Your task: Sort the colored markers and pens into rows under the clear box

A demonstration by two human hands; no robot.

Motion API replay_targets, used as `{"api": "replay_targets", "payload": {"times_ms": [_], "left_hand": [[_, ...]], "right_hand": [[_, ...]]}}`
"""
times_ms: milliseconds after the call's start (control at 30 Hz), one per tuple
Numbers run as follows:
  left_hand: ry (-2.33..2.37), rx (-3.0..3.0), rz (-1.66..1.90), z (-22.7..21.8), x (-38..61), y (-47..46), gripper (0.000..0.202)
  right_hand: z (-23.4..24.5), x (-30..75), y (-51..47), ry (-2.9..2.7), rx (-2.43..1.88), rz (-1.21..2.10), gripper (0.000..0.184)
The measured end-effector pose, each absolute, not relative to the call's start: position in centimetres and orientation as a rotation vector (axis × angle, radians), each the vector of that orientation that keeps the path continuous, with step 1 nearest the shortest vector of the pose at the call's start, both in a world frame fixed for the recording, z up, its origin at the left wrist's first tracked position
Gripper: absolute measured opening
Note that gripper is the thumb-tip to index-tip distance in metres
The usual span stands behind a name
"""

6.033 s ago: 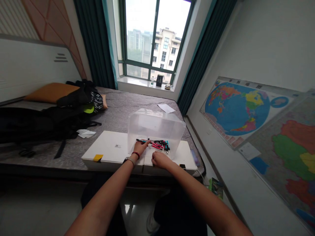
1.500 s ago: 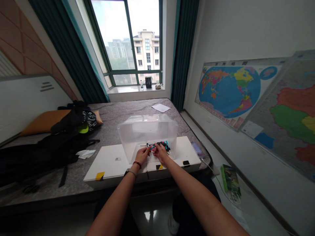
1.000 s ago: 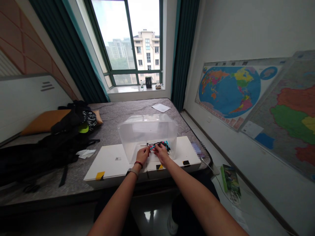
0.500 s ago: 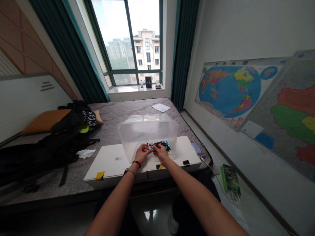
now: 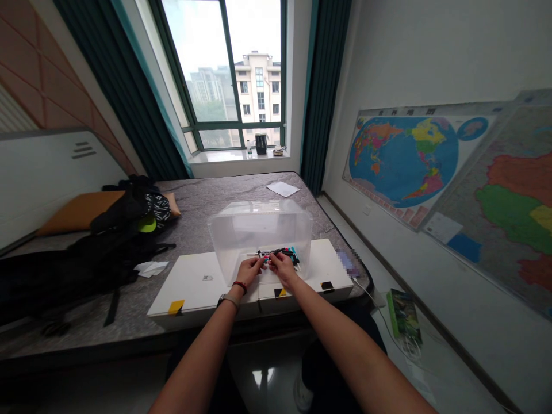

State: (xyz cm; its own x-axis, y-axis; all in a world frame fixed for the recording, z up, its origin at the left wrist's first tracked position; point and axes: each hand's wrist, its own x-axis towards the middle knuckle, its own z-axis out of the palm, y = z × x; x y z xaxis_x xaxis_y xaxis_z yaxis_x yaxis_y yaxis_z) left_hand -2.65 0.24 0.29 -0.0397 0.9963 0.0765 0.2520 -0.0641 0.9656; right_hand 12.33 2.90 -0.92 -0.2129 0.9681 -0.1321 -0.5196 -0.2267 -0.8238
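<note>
A clear plastic box lies on its side on a white board laid across the bed, its mouth toward me. Several pens in black, red and teal lie bunched inside it. Both my hands reach into the mouth. My left hand, with a red band and a watch at the wrist, has its fingers closed on the pens' left ends. My right hand is closed over the pens beside it, fingertips touching the left hand's.
A dark backpack and clothes lie on the grey mattress at left, with an orange pillow. A paper sheet lies near the window. Maps hang on the right wall. A green book lies on the floor.
Since six seconds ago my head turned and my right hand moved from the board into the box. Over the last second both hands stay on the pens with small finger shifts.
</note>
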Motion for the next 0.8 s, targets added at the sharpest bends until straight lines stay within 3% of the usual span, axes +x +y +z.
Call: {"api": "replay_targets", "payload": {"times_ms": [267,800], "left_hand": [[1.361,1.445,1.207,-0.3,-2.5,0.5,0.049],[1.389,1.523,1.161,-0.8,-2.3,0.4,0.049]], "right_hand": [[-1.5,12.2,3.3,-0.713,-0.769,1.699,0.048],[-1.2,12.2,2.9,-0.833,-0.754,1.685,0.043]]}}
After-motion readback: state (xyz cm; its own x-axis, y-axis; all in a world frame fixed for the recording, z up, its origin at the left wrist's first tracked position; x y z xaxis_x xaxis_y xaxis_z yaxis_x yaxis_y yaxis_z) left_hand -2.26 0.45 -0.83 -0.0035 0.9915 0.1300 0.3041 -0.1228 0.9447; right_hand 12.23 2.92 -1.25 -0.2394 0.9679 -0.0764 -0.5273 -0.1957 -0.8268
